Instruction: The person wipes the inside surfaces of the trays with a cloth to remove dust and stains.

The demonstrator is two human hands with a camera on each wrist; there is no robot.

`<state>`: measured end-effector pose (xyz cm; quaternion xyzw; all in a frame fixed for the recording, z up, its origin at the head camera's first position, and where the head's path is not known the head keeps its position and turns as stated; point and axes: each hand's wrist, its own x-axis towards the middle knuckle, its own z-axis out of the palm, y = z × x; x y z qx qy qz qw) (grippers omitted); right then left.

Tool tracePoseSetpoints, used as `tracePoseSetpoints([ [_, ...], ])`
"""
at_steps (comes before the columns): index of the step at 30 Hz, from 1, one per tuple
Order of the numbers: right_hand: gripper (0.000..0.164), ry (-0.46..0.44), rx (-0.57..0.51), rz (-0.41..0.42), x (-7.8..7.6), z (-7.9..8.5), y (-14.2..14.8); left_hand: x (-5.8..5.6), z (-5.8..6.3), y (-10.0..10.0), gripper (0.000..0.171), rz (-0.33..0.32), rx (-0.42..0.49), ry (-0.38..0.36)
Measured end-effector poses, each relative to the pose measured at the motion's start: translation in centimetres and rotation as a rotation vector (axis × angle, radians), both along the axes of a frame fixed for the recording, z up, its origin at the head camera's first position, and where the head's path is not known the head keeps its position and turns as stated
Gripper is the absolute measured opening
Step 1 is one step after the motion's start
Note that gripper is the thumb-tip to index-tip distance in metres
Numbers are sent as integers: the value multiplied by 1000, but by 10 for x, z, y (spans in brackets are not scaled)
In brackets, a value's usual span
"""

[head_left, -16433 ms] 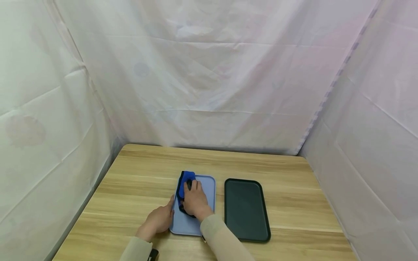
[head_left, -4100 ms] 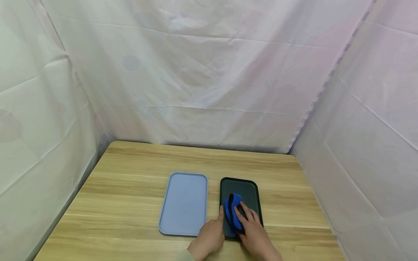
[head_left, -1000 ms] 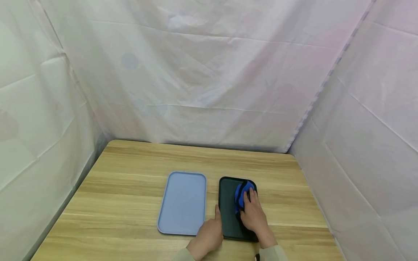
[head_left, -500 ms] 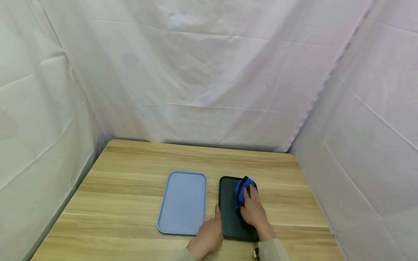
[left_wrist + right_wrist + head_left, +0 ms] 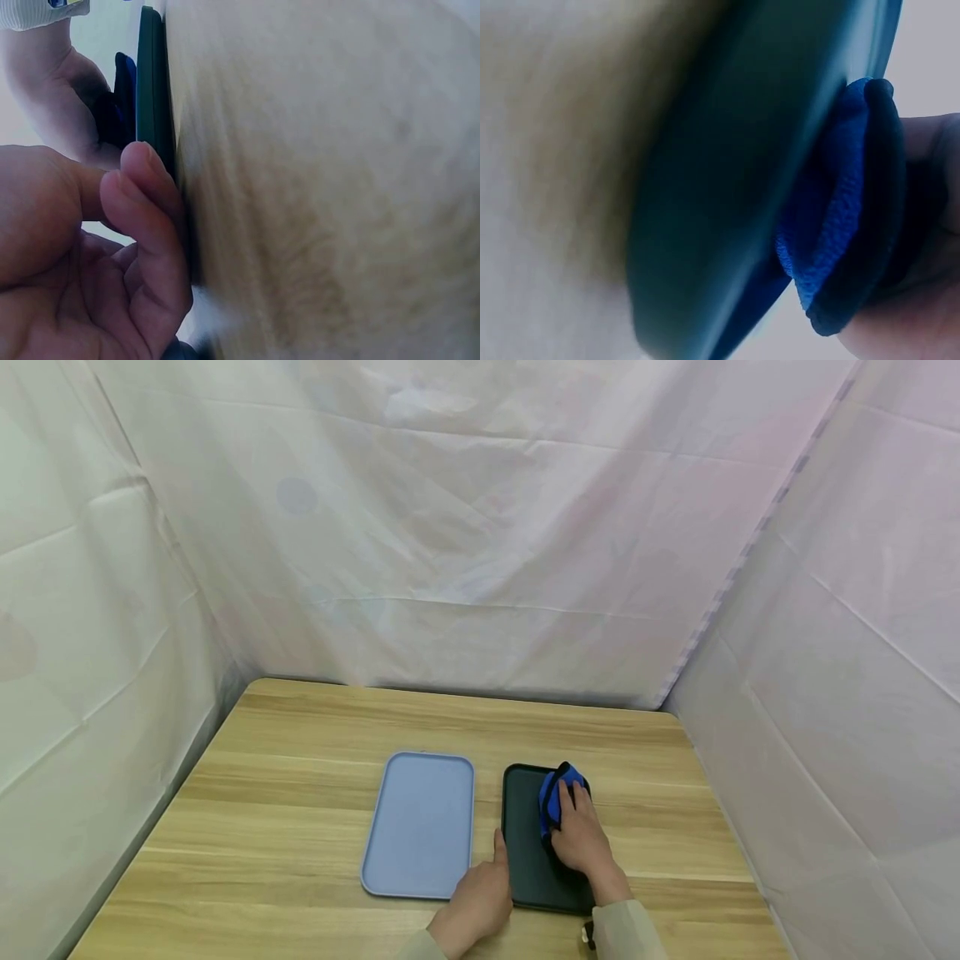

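Observation:
A blue cloth with black edging, bunched and folded, lies at the far right part of the dark green tray. My right hand grips it from above, fingers pointing away from me. In the right wrist view the cloth bulges between the hand and the tray's wall. My left hand holds the tray's near left edge, one finger stretched along the rim. Seen from the left wrist, its other fingers are curled, with the tips right at the tray's side.
A light blue tray lies to the left, a narrow gap from the green one. Both rest on a wood-grain table. Pale curtains hang behind the table and along both sides.
Earlier the cloth was on the light blue tray, with my left hand at that tray's edge; later both hands are at the green tray. Lately the cloth has slid towards its far right corner.

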<state>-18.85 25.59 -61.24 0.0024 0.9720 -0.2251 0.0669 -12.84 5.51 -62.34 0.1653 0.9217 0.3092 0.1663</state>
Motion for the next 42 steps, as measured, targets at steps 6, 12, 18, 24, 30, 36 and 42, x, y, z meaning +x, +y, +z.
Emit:
tracePoseSetpoints([
  [6, 78, 12, 30, 13, 0, -1, -3, -1, -1, 0, 88, 1, 11, -13],
  [12, 79, 20, 35, 5, 1, -3, -8, -2, -1, 1, 89, 3, 19, -33],
  [18, 80, 4, 6, -7, 1, -6, -13, -2, 1, 0, 87, -6, -2, -7],
  [24, 80, 6, 4, -4, 1, -7, -16, -2, 3, 0, 87, -14, -5, -24],
  [30, 81, 4, -7, -1, 1, -4, -23, -2, 5, -1, 86, -16, -16, -5],
  [36, 80, 7, -10, 0, 0, -3, -29, -2, 3, -1, 85, -19, -7, 2],
  [42, 81, -9, -25, 9, -2, -5, -34, -3, 4, 0, 86, -24, -33, 21],
])
